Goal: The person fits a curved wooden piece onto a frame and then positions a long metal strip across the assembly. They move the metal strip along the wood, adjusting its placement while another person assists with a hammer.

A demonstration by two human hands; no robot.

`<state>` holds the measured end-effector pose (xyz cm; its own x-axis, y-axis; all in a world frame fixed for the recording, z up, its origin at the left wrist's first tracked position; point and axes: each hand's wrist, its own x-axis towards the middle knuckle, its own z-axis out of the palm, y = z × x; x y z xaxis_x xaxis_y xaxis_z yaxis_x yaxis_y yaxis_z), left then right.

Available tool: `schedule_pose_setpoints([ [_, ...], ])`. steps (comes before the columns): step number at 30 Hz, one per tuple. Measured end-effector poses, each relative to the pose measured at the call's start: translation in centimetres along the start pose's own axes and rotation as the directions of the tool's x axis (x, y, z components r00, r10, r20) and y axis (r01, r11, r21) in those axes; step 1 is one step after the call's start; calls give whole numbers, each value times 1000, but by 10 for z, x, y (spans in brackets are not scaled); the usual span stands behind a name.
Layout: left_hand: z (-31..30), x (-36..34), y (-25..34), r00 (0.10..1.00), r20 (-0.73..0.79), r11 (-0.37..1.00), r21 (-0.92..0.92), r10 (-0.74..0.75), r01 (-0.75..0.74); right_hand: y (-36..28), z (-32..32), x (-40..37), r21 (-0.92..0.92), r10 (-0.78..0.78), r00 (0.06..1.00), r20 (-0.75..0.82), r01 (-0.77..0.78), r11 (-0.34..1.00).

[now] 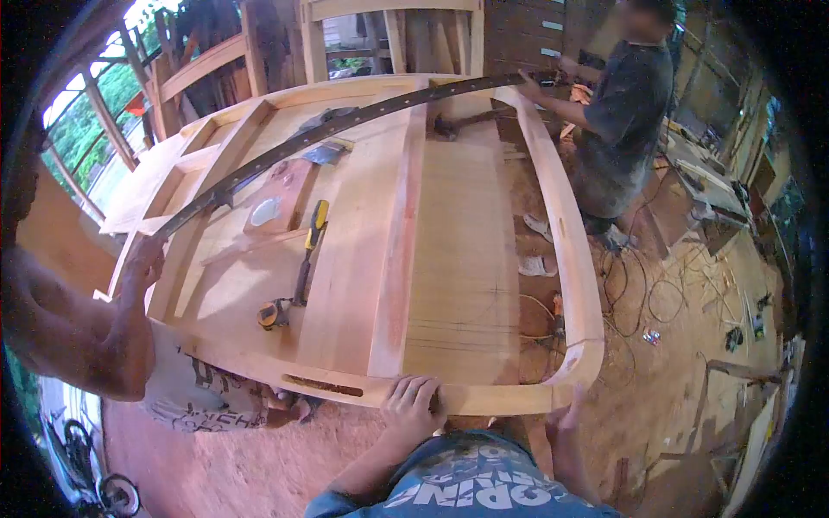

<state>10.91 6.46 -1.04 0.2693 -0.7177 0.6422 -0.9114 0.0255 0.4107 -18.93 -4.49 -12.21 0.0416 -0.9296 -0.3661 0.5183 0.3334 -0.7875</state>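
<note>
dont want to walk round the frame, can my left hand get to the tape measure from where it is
Probably yes. The left hand lies flat on the near rail, and the tape measure sits on bare board beyond it to the left, with nothing standing between.

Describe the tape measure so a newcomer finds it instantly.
Find the big pale wooden frame lying flat mid-picture. On its left panel, near the front rail, sits the tape measure. Unlike the long yellow-handled tool beside it, it is small and squat.
</note>
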Motion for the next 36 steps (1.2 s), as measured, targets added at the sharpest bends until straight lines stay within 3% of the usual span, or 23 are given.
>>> schedule_pose_setpoints([
  [4, 2, -1, -2, 1000, -4, 1000, 22, 19, -19, 18, -27, 13, -127, -79, 997, 25, 82, 988],
  [7, 5, -2, -4, 1000, -11, 999, 25, 24, -24, 9, -14, 8, 23, -9, 998, 62, 7, 1000],
  [10, 2, 2, -1, 1000, -11, 1000, 17, 24, -24, -23, 36, -22, -19, 42, 998, 46, -41, 999],
  [25, 3, -1, 0, 999, -21, 999, 22, 31, -30, -10, 22, -7, 63, -36, 996, 78, 31, 998],
  [28, 2, 0, 0, 999, -17, 999, 16, 30, -30, -7, 20, -8, 88, -8, 1000, -15, 9, 996],
  [35, 0, 1, 3, 999, -22, 1000, 5, 26, -26, 14, -16, 12, -2, -60, 998, -24, 60, 998],
  [36, -1, 1, 4, 999, -10, 1000, 7, 30, -30, -4, 5, -2, -24, -28, 1000, -1, 28, 999],
])
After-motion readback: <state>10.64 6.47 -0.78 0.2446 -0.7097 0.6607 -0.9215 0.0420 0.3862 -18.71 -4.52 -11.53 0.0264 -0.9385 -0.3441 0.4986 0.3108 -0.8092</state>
